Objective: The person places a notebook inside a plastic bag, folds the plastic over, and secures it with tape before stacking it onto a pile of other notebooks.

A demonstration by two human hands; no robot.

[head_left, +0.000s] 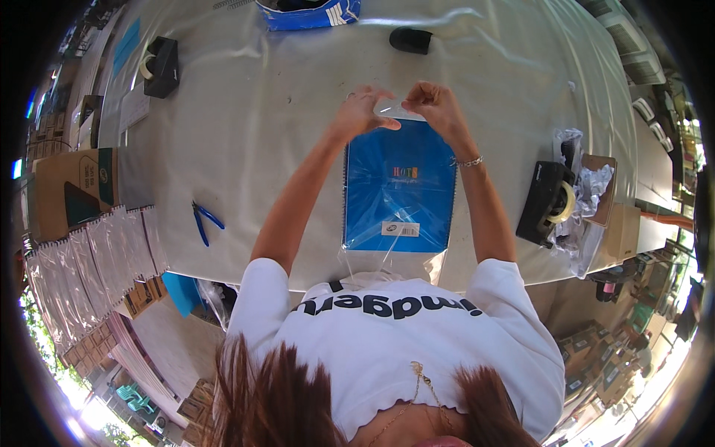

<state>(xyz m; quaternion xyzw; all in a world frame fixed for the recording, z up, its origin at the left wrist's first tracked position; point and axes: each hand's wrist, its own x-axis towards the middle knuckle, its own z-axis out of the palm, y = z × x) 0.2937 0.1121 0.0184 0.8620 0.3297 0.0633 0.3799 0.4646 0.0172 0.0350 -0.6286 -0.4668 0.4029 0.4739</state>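
Note:
A blue spiral-bound notebook (372, 201) in a clear plastic bag lies on the covered table in front of me. The clear plastic reaches past its near edge, and a white label sits on the lower part of its cover. Over the notebook's far left corner, my left hand (361, 113) is open, its thumb and fingers curved apart. My right hand (438, 110) is beside it at the far edge, fingers pinched together. What that pinch holds, if anything, is too small to make out. A shiny bit of clear plastic (389, 112) shows between the two hands.
Blue-handled pliers (205, 222) lie to the left. Black tape dispensers stand at the far left (161, 68) and right (547, 203), the right one beside crumpled plastic (593, 190). At the far side are a blue box (309, 16) and a small black object (411, 40). Bagged notebooks (97, 257) hang over the left edge.

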